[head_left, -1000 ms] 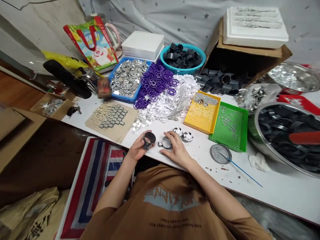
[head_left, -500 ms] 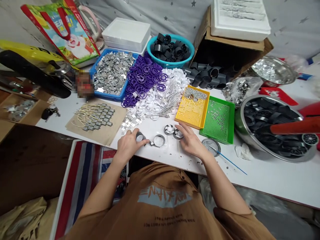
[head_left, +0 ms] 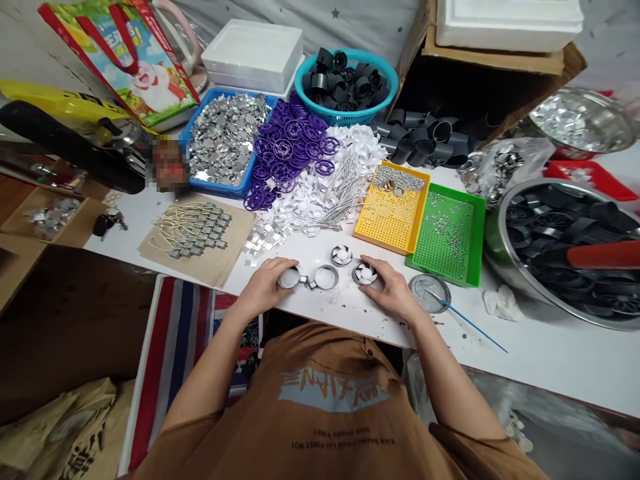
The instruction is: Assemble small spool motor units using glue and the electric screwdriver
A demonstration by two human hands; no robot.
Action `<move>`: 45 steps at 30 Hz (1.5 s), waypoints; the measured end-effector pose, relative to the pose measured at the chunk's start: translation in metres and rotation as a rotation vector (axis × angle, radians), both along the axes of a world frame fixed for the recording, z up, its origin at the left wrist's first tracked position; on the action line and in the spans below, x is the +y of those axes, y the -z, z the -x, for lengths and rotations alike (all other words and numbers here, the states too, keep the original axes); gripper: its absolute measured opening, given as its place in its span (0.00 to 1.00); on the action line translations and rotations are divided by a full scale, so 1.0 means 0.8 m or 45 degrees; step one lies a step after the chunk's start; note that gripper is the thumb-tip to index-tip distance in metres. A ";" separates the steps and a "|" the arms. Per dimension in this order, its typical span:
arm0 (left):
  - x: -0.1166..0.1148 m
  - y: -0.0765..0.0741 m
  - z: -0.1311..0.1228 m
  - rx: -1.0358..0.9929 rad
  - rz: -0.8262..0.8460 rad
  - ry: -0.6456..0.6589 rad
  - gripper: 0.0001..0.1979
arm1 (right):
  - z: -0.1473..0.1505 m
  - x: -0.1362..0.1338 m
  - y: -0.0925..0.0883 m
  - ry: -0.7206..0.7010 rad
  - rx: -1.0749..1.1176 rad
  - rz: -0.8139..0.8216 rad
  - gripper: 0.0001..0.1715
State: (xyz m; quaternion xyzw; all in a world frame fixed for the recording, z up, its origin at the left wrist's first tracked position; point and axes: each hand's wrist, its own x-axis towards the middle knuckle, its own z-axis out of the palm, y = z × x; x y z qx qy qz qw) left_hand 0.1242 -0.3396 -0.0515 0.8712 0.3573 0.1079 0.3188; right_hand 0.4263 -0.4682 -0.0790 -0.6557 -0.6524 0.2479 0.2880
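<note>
My left hand [head_left: 267, 285] has its thumb and fingers curled around a short dark ring [head_left: 289, 277], which sits at the table's front edge with its pale inside showing. Just right of it, apart from my fingers, lies a second ring [head_left: 327, 277], with small metal pieces [head_left: 306, 283] between the two. My right hand [head_left: 387, 287] grips the side of a black ring with white fan-like blades [head_left: 365, 273]. A similar bladed ring [head_left: 341, 255] lies behind, untouched. Beside my right wrist is a shallow round dish [head_left: 429, 293] with a blue thin-handled brush [head_left: 475, 328] across it.
Yellow [head_left: 387, 223] and green trays [head_left: 445, 260] hold small metal parts. Behind lie purple rings [head_left: 287, 147], white pieces [head_left: 350, 157] and a blue tray [head_left: 249, 177] of metal squares. A steel bowl [head_left: 500, 267] of black parts stands right; corded metal blocks [head_left: 200, 230] lie left.
The left ring now stands level beside the second ring, where it was tilted in my hand. My right hand has closed around its bladed ring and moved it slightly away from the other one.
</note>
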 end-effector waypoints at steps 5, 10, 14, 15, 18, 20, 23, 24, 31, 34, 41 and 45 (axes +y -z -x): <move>-0.031 -0.002 0.003 0.223 0.059 -0.485 0.48 | 0.000 -0.010 0.004 -0.018 0.039 0.005 0.39; -0.026 -0.032 0.024 0.339 0.193 -0.201 0.51 | -0.001 -0.011 0.009 0.044 0.082 -0.025 0.37; -0.001 -0.030 0.025 0.199 0.068 0.129 0.40 | 0.001 -0.011 0.013 0.054 0.116 -0.041 0.37; 0.003 -0.024 0.022 0.160 0.075 0.196 0.39 | 0.001 -0.013 0.013 0.063 0.118 -0.053 0.36; 0.006 -0.003 0.013 0.044 0.115 0.248 0.30 | 0.003 -0.024 0.000 0.092 0.147 -0.082 0.34; 0.000 0.007 0.006 -0.055 0.106 0.143 0.27 | 0.007 -0.033 -0.019 0.107 0.202 -0.102 0.34; -0.017 0.006 -0.005 -0.209 0.072 -0.038 0.27 | 0.020 -0.041 -0.059 0.125 0.257 -0.153 0.34; -0.022 0.003 -0.010 -0.252 0.060 -0.069 0.27 | 0.026 -0.040 -0.073 0.122 0.245 -0.170 0.34; -0.047 -0.014 -0.032 -0.394 -0.054 -0.088 0.26 | 0.062 -0.011 -0.130 -0.110 0.000 -0.363 0.31; -0.050 -0.014 -0.032 -0.398 -0.084 -0.097 0.25 | 0.068 -0.001 -0.139 -0.177 -0.049 -0.328 0.29; -0.052 -0.009 -0.032 -0.422 -0.102 -0.090 0.25 | 0.077 0.016 -0.155 -0.304 -0.097 -0.239 0.27; -0.051 -0.006 -0.030 -0.414 -0.098 -0.087 0.26 | 0.079 0.024 -0.166 -0.377 -0.175 -0.199 0.26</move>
